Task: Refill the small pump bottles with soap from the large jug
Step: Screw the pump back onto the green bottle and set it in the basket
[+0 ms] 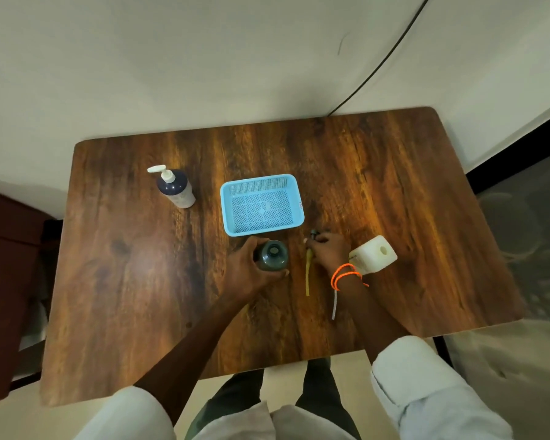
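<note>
From the head camera, both forearms reach out over the wooden table (140,281). The left hand (246,269) curls round an open dark bottle (272,255) standing upright just near of the blue basket (261,203). The right hand (327,250), palm down, pinches a removed pump head (314,234) whose yellowish tube (308,274) trails toward the near edge. A white jug (375,254) sits just right of that hand. A capped pump bottle (175,187) stands far left.
</note>
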